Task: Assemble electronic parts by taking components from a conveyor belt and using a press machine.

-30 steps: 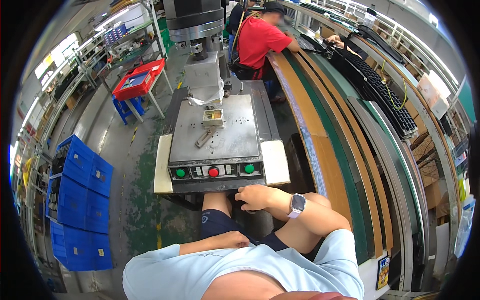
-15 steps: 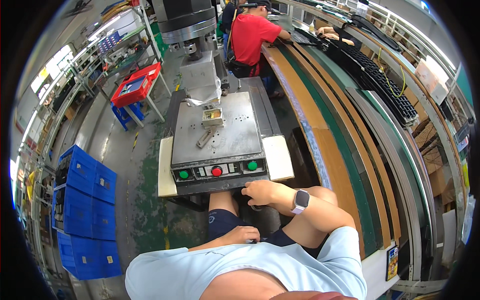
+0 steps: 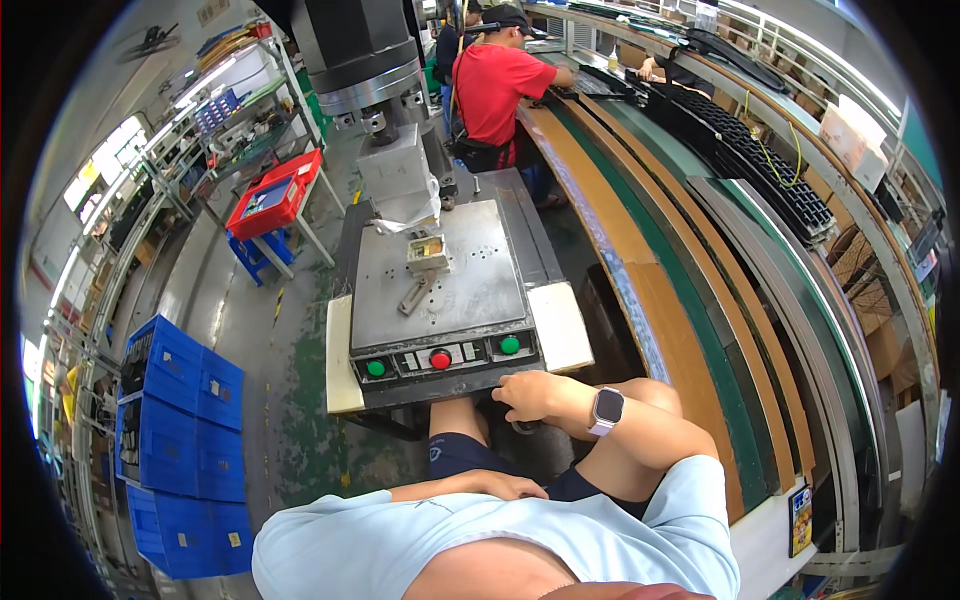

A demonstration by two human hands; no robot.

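Note:
My left hand [image 3: 510, 486] lies loosely on my dark shorts [image 3: 468, 455], fingers out and no object visible in it. Close to the front edge of the press table, by my raised knee, hangs my right hand [image 3: 526, 396]. Its fingers are loosely bent and apart, with nothing seen in them. A watch [image 3: 606, 406] is on that wrist. On the steel plate [image 3: 470, 290] of the press in front of me sit a small box-shaped fixture [image 3: 427, 252] and a short metal bar [image 3: 413, 294]. Above them is the press head's metal block [image 3: 392, 170], wrapped in clear film at its lower end.
The press front carries a red button [image 3: 439, 359] and two green buttons [image 3: 510, 344]. Blue bins [image 3: 180, 440] are stacked at left; a red tray [image 3: 270, 195] stands beyond. A long workbench [image 3: 640, 290] runs along my right. A co-worker in red [image 3: 495, 90] works at its far end.
The view has shifted slightly, so the press and bins appear lower. My left hand has slid a little to the right on my lap. My right hand stays by the table edge.

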